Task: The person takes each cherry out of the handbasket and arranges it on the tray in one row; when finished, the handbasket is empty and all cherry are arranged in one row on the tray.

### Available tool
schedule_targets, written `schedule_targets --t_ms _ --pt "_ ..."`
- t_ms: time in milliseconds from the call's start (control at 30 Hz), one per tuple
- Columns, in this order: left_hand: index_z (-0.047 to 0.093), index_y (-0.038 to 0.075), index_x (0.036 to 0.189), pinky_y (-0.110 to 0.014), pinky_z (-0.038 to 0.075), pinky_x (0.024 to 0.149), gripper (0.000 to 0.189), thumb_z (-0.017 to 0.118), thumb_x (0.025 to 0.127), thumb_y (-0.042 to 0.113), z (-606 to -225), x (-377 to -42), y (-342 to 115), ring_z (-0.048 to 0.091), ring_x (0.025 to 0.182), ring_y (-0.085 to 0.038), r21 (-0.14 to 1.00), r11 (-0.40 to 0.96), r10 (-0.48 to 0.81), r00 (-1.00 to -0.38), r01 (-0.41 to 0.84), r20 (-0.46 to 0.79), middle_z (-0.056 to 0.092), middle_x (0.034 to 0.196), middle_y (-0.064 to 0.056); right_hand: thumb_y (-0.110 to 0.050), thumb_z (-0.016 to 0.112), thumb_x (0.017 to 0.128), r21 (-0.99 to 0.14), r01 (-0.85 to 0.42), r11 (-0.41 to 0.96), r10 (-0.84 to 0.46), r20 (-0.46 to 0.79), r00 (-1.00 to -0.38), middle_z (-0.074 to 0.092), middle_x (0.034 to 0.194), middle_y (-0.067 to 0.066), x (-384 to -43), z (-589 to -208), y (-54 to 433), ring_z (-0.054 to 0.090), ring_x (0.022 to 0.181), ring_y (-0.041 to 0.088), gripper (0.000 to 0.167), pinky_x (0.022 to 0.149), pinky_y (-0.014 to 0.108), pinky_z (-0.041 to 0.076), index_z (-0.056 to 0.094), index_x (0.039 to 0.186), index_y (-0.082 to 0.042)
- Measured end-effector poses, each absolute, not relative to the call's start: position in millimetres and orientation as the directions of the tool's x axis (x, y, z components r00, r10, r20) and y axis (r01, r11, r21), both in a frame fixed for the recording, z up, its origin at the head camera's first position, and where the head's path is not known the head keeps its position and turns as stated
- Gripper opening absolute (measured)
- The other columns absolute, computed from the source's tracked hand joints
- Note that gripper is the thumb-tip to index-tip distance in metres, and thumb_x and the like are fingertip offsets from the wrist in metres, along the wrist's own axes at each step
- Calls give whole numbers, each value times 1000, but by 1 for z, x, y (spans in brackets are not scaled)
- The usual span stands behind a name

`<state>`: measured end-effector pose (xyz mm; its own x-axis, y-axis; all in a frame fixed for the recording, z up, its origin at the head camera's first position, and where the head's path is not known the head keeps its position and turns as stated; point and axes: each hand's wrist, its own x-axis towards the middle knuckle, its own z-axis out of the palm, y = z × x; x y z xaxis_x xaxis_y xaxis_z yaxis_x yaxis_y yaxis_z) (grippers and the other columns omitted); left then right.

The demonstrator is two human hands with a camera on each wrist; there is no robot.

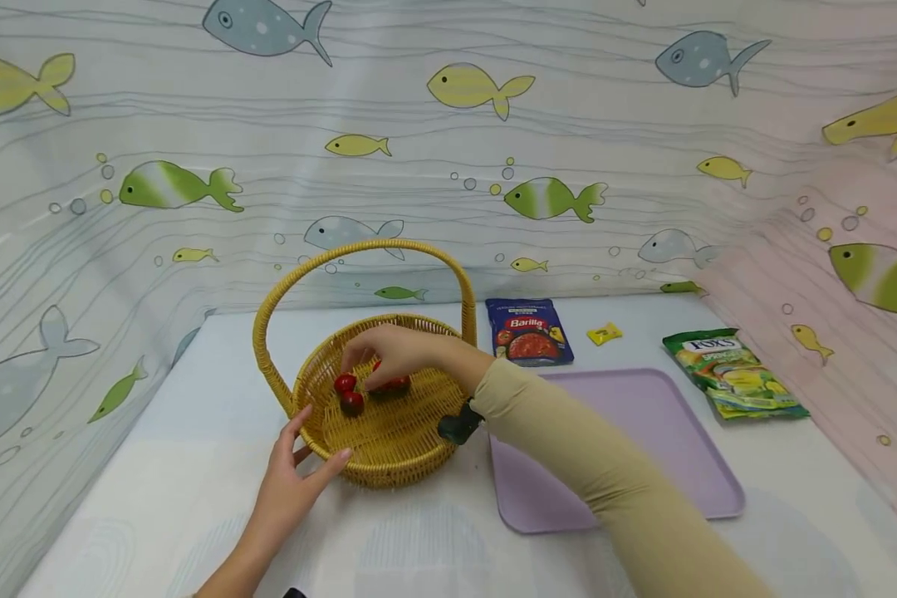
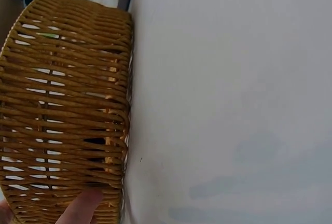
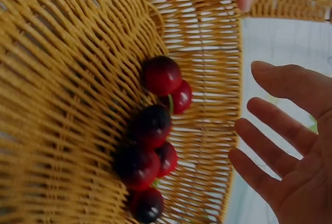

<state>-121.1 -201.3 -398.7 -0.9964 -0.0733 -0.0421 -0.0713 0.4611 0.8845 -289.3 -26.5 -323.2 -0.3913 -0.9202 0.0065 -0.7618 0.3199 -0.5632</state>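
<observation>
A yellow woven basket (image 1: 389, 475) with a tall arched handle stands on the table. Several dark red cherries (image 3: 162, 75), some with green stems, lie together on its bottom toward the far side. Inside the basket, over the cherries, is my right hand (image 1: 394, 355), its fingers pointing down in the head view. The right wrist view shows that hand's thumb and fingers (image 3: 270, 175) apart with nothing between them. My left hand (image 1: 291, 477) touches the basket's near left rim, thumb and forefinger spread wide. A fingertip (image 2: 83, 206) rests against the woven side in the left wrist view.
Right of the basket lies a flat lilac tray (image 1: 688, 440), partly under my right sleeve (image 1: 590, 453). Behind it are a blue Barilla pouch (image 1: 529, 332) and a small yellow packet (image 1: 605, 334). A green FOX'S candy bag (image 1: 736, 374) lies at the far right. Fish-patterned cloth (image 1: 419, 191) hangs behind.
</observation>
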Motion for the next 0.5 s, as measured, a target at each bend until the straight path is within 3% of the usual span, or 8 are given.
schedule_targets --t_ms 133,400,500 --pt "11 18 150 -54 44 85 88 67 85 39 -400 -122 -201 31 126 -47 885 462 -66 -997 -60 -33 9 149 -23 -7 69 84 -567 -751 338 -925 -53 -377 60 116 7 -294 -333 -36 53 110 20 30 93 28 41 62 113 -5" --pt "12 18 150 -54 45 85 87 67 86 37 -399 -121 -201 31 126 -47 884 462 -76 -996 -69 -38 8 149 -23 -9 71 83 -535 -717 448 -886 -156 -437 58 116 5 -302 -344 -48 52 110 19 34 85 23 43 62 115 -12" --pt "12 18 150 -53 45 85 87 67 86 37 -399 -120 -201 31 126 -47 886 459 -78 -996 -69 -37 8 149 -24 -7 72 81 -537 -708 460 -883 -194 -426 58 113 4 -302 -346 -52 53 108 19 34 83 22 44 63 114 -12"
